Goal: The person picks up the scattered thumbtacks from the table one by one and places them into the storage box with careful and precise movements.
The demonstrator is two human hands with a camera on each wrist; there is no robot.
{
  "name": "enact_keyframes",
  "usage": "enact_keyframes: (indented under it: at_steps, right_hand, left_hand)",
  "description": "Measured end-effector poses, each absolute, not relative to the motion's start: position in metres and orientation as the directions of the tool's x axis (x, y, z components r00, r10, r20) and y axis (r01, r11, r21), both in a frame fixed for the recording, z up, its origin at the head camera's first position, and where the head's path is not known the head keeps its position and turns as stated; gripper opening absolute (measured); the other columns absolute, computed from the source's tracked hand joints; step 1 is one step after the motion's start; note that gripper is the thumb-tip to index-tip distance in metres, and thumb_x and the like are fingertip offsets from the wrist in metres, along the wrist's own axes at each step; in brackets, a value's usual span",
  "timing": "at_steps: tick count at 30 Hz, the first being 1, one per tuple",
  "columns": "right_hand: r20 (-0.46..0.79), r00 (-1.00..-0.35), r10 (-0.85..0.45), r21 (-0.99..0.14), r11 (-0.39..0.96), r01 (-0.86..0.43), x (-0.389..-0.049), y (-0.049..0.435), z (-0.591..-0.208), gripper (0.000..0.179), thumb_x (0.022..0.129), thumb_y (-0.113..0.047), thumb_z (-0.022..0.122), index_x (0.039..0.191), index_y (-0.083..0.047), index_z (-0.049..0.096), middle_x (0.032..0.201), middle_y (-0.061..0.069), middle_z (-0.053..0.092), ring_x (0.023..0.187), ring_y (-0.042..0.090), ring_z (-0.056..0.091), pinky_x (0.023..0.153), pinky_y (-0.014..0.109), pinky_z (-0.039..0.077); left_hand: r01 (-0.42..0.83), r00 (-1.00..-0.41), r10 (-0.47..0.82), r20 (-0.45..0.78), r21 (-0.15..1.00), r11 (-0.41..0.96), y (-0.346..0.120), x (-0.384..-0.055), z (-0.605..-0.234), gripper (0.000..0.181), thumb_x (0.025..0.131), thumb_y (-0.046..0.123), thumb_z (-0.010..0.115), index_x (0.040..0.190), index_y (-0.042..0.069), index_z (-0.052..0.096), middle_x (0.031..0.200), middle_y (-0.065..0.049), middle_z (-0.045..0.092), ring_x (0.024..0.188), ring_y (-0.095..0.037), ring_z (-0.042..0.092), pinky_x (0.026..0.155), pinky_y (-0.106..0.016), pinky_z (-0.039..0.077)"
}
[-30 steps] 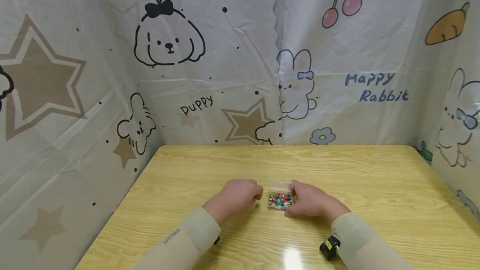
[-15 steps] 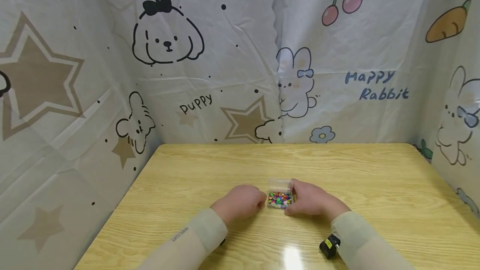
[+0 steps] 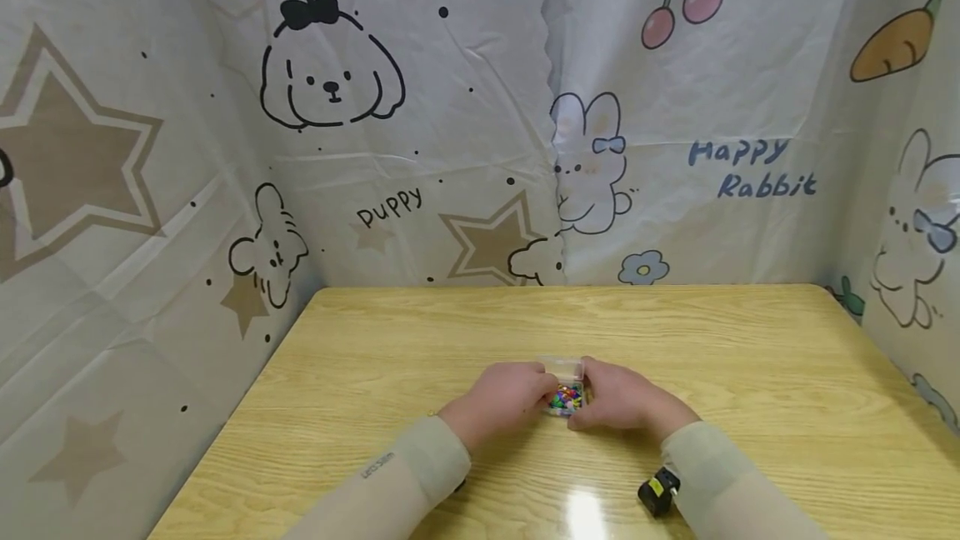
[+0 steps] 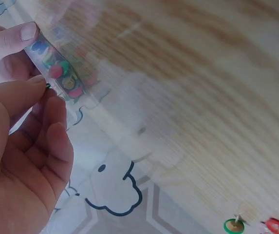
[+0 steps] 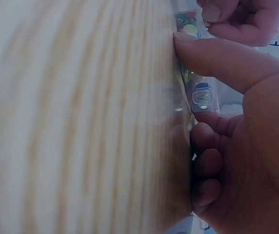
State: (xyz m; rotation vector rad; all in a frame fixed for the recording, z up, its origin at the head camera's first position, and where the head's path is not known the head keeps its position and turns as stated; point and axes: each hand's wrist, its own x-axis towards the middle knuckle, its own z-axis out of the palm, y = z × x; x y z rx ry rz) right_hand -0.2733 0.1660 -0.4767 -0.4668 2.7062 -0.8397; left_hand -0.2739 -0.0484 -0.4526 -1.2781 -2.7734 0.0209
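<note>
A small clear plastic box (image 3: pixel 564 368) stands on the table with its lid raised, filled with multicoloured thumbtacks (image 3: pixel 567 397). My right hand (image 3: pixel 621 395) grips the box's right side, thumb at the front. My left hand (image 3: pixel 510 397) is over the box's left part, hiding some of the contents. Between its thumb and forefinger it pinches a tiny green thumbtack (image 4: pixel 47 86), mostly covered by the fingertips. On the table in the left wrist view lie a green-rimmed thumbtack (image 4: pixel 234 225), its point up, and a red thumbtack (image 4: pixel 277 225).
The wooden table (image 3: pixel 420 323) extends around both hands. A printed cloth (image 3: pixel 480 140) hangs behind it and along the sides. A black wrist camera (image 3: pixel 658 492) sits under the right sleeve.
My left hand has moved right, from beside the box to over it. The green thumbtack seen on the table a second ago no longer shows there. The right hand keeps its hold on the box.
</note>
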Motion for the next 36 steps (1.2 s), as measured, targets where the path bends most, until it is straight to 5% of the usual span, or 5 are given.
enact_keyframes:
  at_steps: [12,22,29,36]
  right_hand:
    - [-0.160,-0.913,-0.375,-0.593,0.776,-0.215,-0.273,0.165,-0.476,0.057,0.071,-0.037,0.089,0.111,-0.017,0.055,0.095,-0.003,0.058,0.081,0.018,0.053,0.076,0.041,0.046]
    - [-0.177,-0.913,-0.367,-0.601,0.775,-0.195,-0.272,0.164,-0.477,0.058,0.072,-0.036,0.089,0.113,-0.016,0.054,0.098,-0.003,0.059,0.084,0.016,0.055,0.082,0.042,0.048]
    - [-0.172,-0.914,-0.368,-0.600,0.775,-0.199,-0.273,0.164,-0.477,0.059,0.072,-0.038,0.089,0.115,-0.016,0.054,0.099,-0.003,0.060,0.085,0.016,0.055,0.085,0.044,0.048]
    - [-0.175,-0.914,-0.367,-0.601,0.775,-0.196,-0.272,0.164,-0.477,0.058,0.072,-0.037,0.089,0.114,-0.016,0.054,0.099,-0.003,0.060,0.085,0.016,0.055,0.084,0.043,0.048]
  left_hand:
    - [0.742,-0.668,0.742,0.063,-0.019,0.670,-0.068,-0.279,-0.446,0.013,0.093,0.010,0.069,0.094,0.023,0.072,0.085,0.012,0.058,0.069,-0.004,0.053,0.061,-0.022,0.046]
    - [0.631,-0.772,0.633,-0.057,0.044,0.774,-0.131,-0.284,-0.437,0.007,0.097,0.012,0.068,0.098,0.018,0.073,0.096,0.007,0.069,0.084,-0.010,0.064,0.074,-0.031,0.054]
    - [0.541,-0.830,0.551,-0.089,0.117,0.833,-0.158,-0.281,-0.439,0.015,0.096,0.007,0.062,0.089,0.019,0.068,0.086,0.008,0.065,0.075,-0.010,0.058,0.073,-0.035,0.052]
    - [0.536,-0.828,0.549,-0.113,0.126,0.835,-0.163,-0.279,-0.445,0.021,0.092,0.002,0.064,0.081,0.020,0.063,0.077,0.011,0.058,0.070,-0.010,0.052,0.068,-0.033,0.048]
